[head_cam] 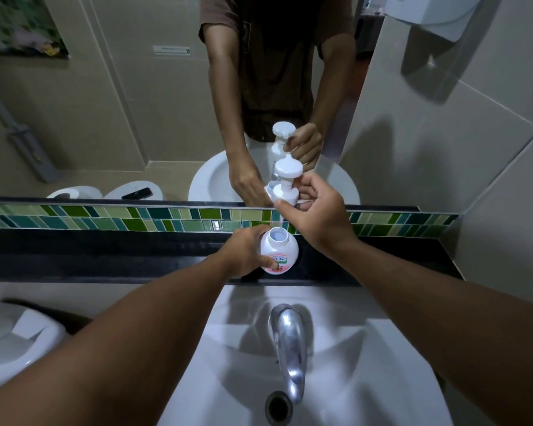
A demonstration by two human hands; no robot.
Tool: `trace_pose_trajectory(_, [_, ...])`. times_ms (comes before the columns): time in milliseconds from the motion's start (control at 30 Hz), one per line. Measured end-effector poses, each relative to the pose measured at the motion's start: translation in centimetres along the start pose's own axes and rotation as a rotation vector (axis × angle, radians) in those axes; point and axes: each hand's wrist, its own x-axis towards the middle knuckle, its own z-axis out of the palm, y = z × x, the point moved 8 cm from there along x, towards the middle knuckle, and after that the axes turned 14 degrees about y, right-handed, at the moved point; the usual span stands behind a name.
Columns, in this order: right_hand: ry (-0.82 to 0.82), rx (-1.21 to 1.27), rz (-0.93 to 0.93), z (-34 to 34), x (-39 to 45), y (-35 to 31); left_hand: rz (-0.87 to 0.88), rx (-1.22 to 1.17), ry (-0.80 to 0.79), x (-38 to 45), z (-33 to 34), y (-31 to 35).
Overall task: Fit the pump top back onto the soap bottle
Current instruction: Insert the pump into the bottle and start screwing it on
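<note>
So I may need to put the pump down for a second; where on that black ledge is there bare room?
The black stone ledge lies bare left of the white soap bottle and right of it, below the green tile strip. The middle is crowded: left hand, right hand, white pump top.

One soap bottle, one pump top, two hands, one tap, one basin, one mirror.

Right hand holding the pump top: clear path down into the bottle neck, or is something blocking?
Probably yes. The right hand holds the pump top right above the soap bottle. The neck is open, and the left hand grips only the side.
</note>
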Motion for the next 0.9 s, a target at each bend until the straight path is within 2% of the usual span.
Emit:
trace_pose_trajectory(367, [-0.085, -0.214, -0.035, 1.3, -4.3, 2.3, 0.027, 0.02, 0.015, -0.2, 0.0, -0.1])
trace_pose_trajectory(500, [-0.045, -0.224, 0.008, 0.9, -4.3, 3.2, 0.035, -0.009, 0.017, -0.2, 0.0, -0.1])
trace_pose_trajectory(633, [-0.107, -0.32, 0.068, 1.2, -4.8, 5.0, 0.044, -0.006, 0.016, 0.0, 0.0, -0.1])
trace_pose_trajectory(900, [0.014, -0.337, 0.204, 1.6, -5.2, 6.8, 0.04, -0.002, 0.044, 0.0, 0.0, -0.1])
